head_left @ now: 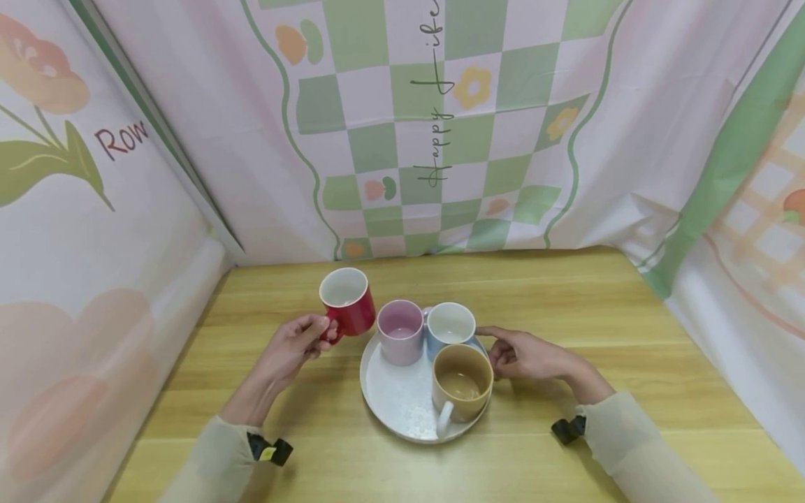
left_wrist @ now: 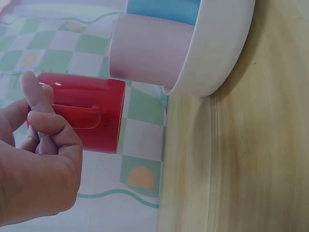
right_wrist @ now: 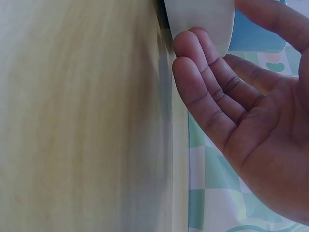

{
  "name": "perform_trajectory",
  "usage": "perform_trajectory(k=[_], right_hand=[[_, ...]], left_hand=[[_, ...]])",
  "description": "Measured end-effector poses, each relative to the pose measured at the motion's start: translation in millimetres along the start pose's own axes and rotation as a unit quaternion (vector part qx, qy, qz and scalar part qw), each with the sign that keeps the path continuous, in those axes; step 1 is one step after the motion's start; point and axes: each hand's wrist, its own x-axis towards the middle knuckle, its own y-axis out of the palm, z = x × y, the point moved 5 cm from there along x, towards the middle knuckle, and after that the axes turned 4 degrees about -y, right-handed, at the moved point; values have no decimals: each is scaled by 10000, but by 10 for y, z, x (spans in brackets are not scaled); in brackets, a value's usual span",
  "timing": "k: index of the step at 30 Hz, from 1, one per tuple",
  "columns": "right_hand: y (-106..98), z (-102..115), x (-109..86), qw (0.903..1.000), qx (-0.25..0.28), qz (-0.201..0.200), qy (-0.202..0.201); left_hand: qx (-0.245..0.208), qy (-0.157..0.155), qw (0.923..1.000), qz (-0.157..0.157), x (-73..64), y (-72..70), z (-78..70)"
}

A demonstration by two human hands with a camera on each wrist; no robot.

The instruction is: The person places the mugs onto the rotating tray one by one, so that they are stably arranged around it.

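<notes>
My left hand (head_left: pixel 302 342) grips a red mug (head_left: pixel 356 313) by its handle, thumb and fingers pinched together. The mug is upright, raised above the table, just left of a round white tray (head_left: pixel 393 405). On the tray stand a pink mug (head_left: pixel 402 346), a blue mug (head_left: pixel 442 342) with a white inside, and a tan mug (head_left: pixel 449 395) with a white handle pointing to the front. At the tray's right side is my right hand (head_left: pixel 525 355), its fingers loosely bent against the tray's wall (right_wrist: pixel 205 19). One straighter finger reaches to the blue mug.
The wooden table (head_left: pixel 553 454) carries the tray near its middle. A printed green-and-white checked cloth (head_left: pixel 440 126) hangs behind it, with more patterned cloth on the left (head_left: pixel 94 265) and right (head_left: pixel 755 265) sides.
</notes>
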Motion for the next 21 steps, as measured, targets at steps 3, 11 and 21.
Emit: perform_trajectory(k=[3, 11, 21], right_hand=[[-1, -6, 2, 10000, 0, 16, -11], [2, 1, 6, 10000, 2, 14, -31], [2, -29, 6, 10000, -2, -5, 13]], left_hand=[[-51, 34, 10000, 16, -48, -10, 9], [-33, 79, 9999, 142, -168, -16, 25], [30, 21, 9997, 251, -314, -6, 34]])
